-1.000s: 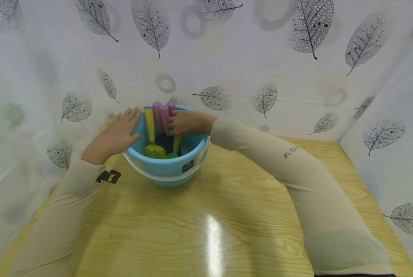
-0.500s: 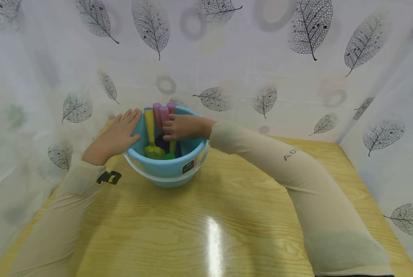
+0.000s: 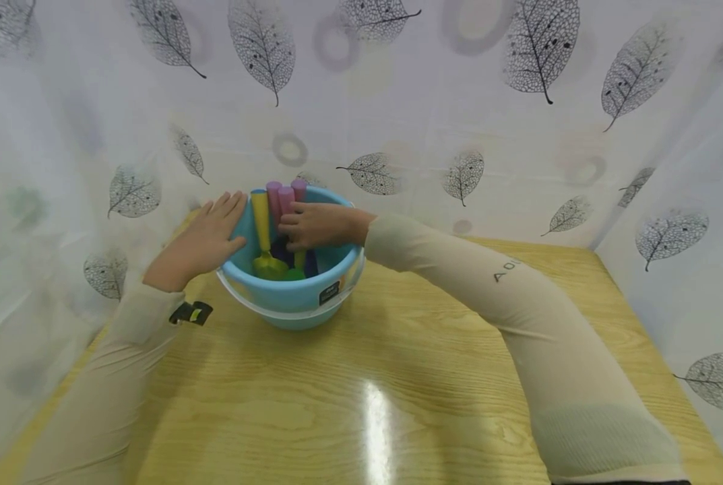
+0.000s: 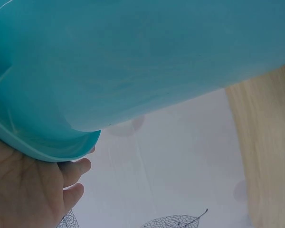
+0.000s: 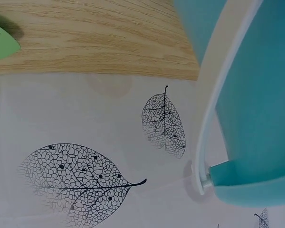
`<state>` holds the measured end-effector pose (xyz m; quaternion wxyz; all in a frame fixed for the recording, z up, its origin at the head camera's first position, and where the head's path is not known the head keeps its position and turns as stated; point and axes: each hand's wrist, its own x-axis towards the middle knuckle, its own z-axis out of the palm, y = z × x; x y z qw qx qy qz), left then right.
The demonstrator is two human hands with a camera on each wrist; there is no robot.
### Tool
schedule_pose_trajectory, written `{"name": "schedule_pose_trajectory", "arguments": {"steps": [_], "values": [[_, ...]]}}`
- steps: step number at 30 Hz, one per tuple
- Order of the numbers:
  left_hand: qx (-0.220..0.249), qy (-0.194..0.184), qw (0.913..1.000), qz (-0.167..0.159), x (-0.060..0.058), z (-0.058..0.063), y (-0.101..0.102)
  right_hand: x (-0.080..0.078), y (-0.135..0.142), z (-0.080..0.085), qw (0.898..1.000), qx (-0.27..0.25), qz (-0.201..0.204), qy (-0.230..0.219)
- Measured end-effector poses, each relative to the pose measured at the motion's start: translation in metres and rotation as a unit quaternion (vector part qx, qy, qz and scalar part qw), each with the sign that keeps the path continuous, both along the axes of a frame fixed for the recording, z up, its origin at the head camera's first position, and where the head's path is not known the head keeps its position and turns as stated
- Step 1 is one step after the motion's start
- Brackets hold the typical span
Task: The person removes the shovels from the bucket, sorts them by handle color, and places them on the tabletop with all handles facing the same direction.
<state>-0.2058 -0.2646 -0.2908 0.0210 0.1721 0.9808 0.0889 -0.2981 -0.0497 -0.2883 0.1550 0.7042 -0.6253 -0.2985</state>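
Note:
A light blue bucket (image 3: 264, 289) with a white handle stands upright on the table. Inside it lean a yellow toy shovel (image 3: 270, 267), several pink-purple handles (image 3: 274, 202) and a dark blue piece (image 3: 310, 263). My right hand (image 3: 321, 225) reaches over the bucket's right side, its curled fingers holding the yellow handle of a sand toy with a green head (image 3: 294, 275); the fingertips are partly hidden and the toy's exact kind does not show. My left hand (image 3: 200, 239) rests on the left rim with straight fingers, its palm (image 4: 23, 185) against the bucket in the left wrist view.
The wood-grain table (image 3: 264, 411) spreads in front of the bucket. White curtains (image 3: 397, 114) with printed leaves surround its back and sides. In the right wrist view, a light green object (image 5: 1, 43) lies at the left edge, on the table.
My right hand has moved slightly left and down inside the bucket, and the yellow-handled green toy has shifted left with it. My left hand has stayed on the rim.

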Motion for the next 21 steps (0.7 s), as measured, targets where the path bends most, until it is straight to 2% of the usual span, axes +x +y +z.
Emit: {"name": "schedule_pose_trajectory", "arguments": {"steps": [12, 21], "values": [[0.004, -0.007, 1.0, -0.002, 0.001, 0.0, 0.001, 0.0, 0.002, 0.0, 1.0, 0.002, 0.002, 0.004], [0.018, -0.003, 0.9998, 0.001, 0.001, -0.001, -0.001, 0.0, 0.01, 0.018, 0.999, -0.03, 0.003, 0.019]]}}
